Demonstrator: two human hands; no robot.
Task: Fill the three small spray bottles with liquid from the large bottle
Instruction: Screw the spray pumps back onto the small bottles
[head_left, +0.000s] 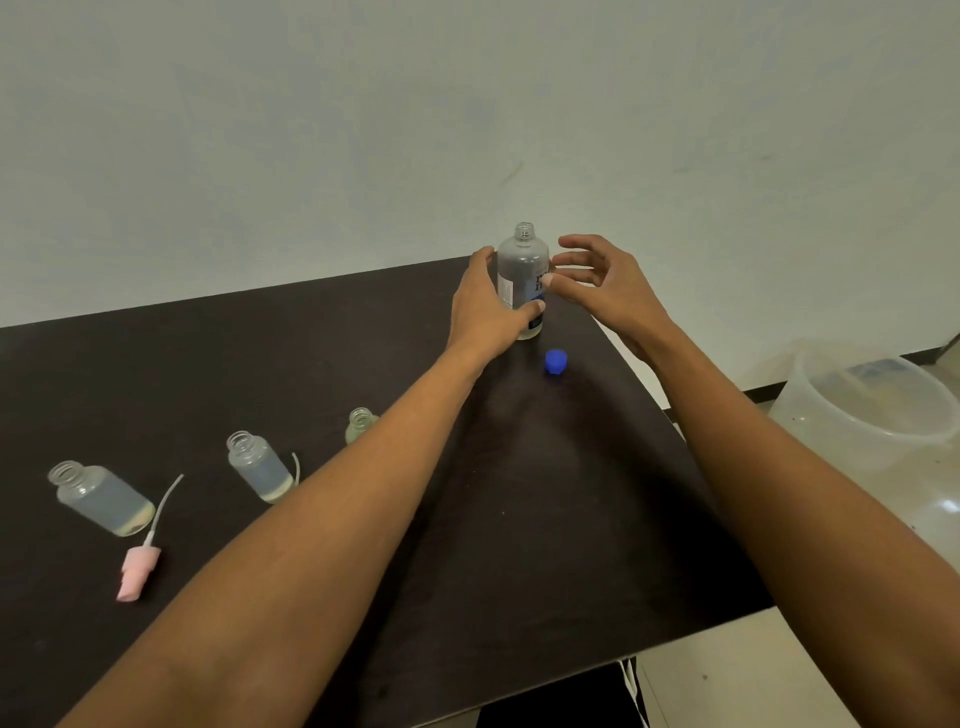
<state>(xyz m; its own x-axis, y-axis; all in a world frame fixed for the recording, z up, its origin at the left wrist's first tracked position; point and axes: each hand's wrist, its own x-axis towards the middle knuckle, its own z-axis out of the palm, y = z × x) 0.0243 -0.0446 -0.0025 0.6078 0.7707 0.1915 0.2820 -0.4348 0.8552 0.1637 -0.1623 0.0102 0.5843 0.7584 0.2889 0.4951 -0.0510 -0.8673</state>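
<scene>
The large bottle (523, 270) stands upright and uncapped near the table's far right corner. My left hand (485, 306) grips its lower body, thumb across the front. My right hand (597, 275) hovers just to its right with fingers spread, holding nothing. The blue cap (555, 360) lies on the table in front of the bottle. Three small spray bottles stand open with liquid inside: one at the far left (101, 499), one in the middle (260, 467), and one (360, 423) partly hidden behind my left forearm.
A pink spray head (137, 569) with its white tube lies beside the left small bottle. Another tube (296, 466) shows behind the middle bottle. The dark table (545, 519) ends at right, where a clear plastic tub (872, 405) stands on the floor. A wall is close behind.
</scene>
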